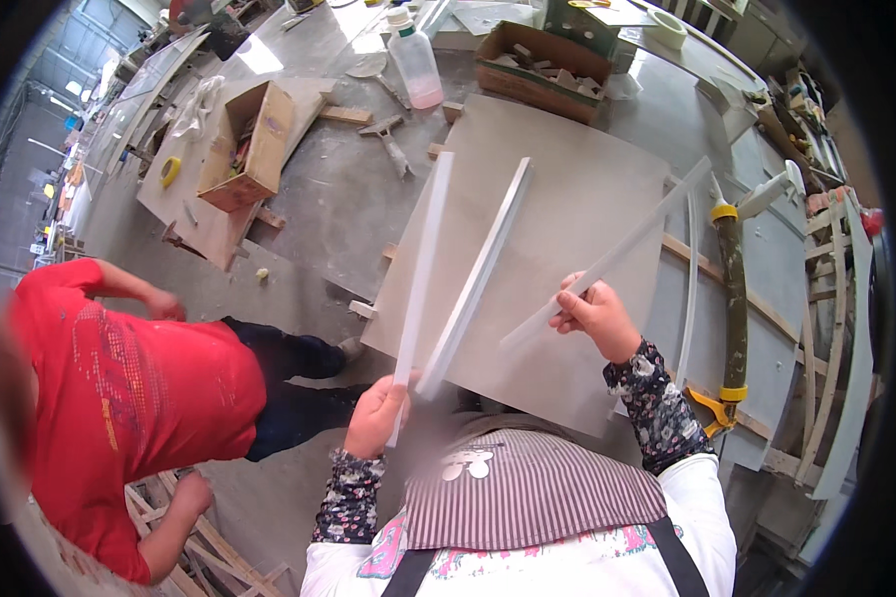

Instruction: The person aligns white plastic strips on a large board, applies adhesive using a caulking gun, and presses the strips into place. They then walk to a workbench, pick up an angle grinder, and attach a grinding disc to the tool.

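Observation:
My left hand (373,416) is closed round the near end of a long white strip (425,264), which slants up and away over the left side of a grey board (558,199). A second pale strip (478,274), thicker in look, lies on the board just right of it. In my right hand (592,313) a third whitish strip (647,231) is pinched between thumb and fingers. It slopes from the board's middle up past its right edge. The lower end of that strip looks faint.
To the right lies a caulking gun (733,298) beside another thin strip (691,289). Beyond the board stand a box of small pieces (543,72) and a spray bottle (415,62). A wooden box (244,149) sits at left. A person in red (139,398) stands close on my left.

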Available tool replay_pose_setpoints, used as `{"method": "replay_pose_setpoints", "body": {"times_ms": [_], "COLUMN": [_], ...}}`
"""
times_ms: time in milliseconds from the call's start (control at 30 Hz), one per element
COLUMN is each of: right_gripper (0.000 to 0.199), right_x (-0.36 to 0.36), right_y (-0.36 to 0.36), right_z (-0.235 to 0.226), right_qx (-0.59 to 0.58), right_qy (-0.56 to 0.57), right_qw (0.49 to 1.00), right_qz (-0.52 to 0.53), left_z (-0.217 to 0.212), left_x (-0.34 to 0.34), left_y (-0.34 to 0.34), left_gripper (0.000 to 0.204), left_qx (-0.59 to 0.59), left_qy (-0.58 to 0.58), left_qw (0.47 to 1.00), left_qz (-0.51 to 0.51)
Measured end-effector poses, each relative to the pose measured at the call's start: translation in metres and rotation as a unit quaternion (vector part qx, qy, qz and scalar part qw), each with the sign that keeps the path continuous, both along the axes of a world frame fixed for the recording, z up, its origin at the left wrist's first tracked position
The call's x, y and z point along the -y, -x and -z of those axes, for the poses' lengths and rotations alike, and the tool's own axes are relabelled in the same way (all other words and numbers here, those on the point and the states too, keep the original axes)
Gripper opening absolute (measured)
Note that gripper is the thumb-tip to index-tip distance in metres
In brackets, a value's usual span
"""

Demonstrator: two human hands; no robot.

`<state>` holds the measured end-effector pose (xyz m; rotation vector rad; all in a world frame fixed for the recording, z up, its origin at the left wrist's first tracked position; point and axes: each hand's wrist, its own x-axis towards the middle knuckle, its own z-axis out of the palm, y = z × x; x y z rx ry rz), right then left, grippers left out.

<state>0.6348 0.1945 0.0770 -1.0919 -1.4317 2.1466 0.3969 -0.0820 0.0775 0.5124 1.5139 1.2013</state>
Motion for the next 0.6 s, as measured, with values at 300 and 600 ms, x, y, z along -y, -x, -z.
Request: {"method": "replay_pose_setpoints", "body": {"times_ms": [300,600], "right_gripper": [0.032,0.031], "right_x": [-0.071,-0.105], "right_y": [-0.029,-0.019], "right_z": [0.004,0.037], "right_qx": [0.068,0.067], "right_qy": [-0.051,-0.027], "right_qw": [0.99,0.989], "right_qz": [0.111,0.13], "left_z": [0.006,0.022], "left_x": [0.062,0.071], "left_y": [-0.038,-0.048], "left_gripper": [0.035,0.035], "left_qx": [0.079,-0.001], "left_qy": [0.077,0.117], "left_qw": [0.983,0.981], "left_qz": [0.144,0.156]}}
